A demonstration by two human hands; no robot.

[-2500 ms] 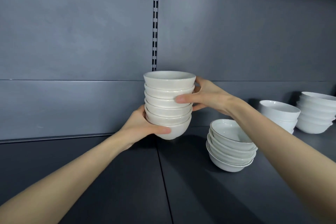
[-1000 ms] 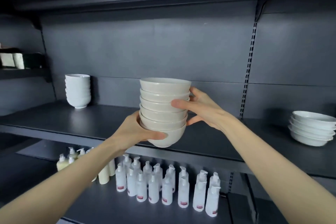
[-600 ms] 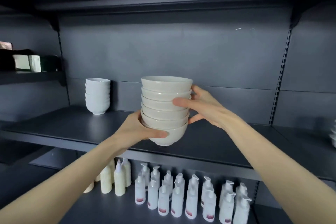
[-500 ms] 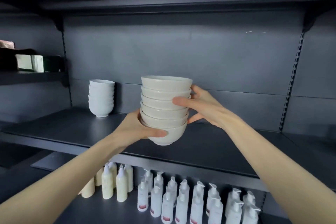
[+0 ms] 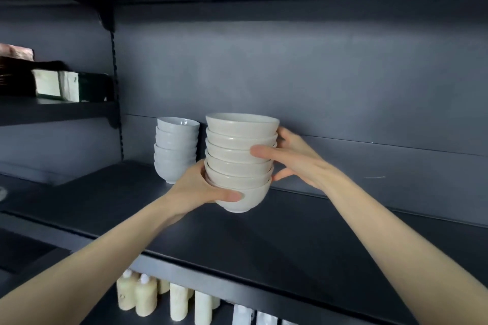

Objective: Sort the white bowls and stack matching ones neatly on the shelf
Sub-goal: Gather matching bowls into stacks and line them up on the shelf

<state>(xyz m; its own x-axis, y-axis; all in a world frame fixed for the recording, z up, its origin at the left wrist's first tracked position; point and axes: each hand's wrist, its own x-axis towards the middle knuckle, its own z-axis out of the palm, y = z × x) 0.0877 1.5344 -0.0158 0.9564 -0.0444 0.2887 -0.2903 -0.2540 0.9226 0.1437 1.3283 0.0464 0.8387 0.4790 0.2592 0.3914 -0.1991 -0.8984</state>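
I hold a stack of several cream-white bowls (image 5: 239,161) in the air just above the dark shelf (image 5: 303,235). My left hand (image 5: 196,188) cups the bottom bowl from the left, thumb across its front. My right hand (image 5: 293,158) grips the right side of the stack around its middle, thumb in front and fingers behind. A second stack of several smaller white bowls (image 5: 175,150) stands on the shelf right beside the held stack, on its left. The held stack hides part of that stack's right edge.
The grey back wall (image 5: 317,82) is close behind the bowls. A slotted upright (image 5: 117,103) bounds the bay on the left, with boxes (image 5: 56,86) on a higher side shelf. Cream and white pump bottles (image 5: 148,295) fill the shelf below.
I have carried the held stack leftward along the shelf and in over it. The small-bowl stack, far to the left before, now stands right beside it. Both hands keep their hold.
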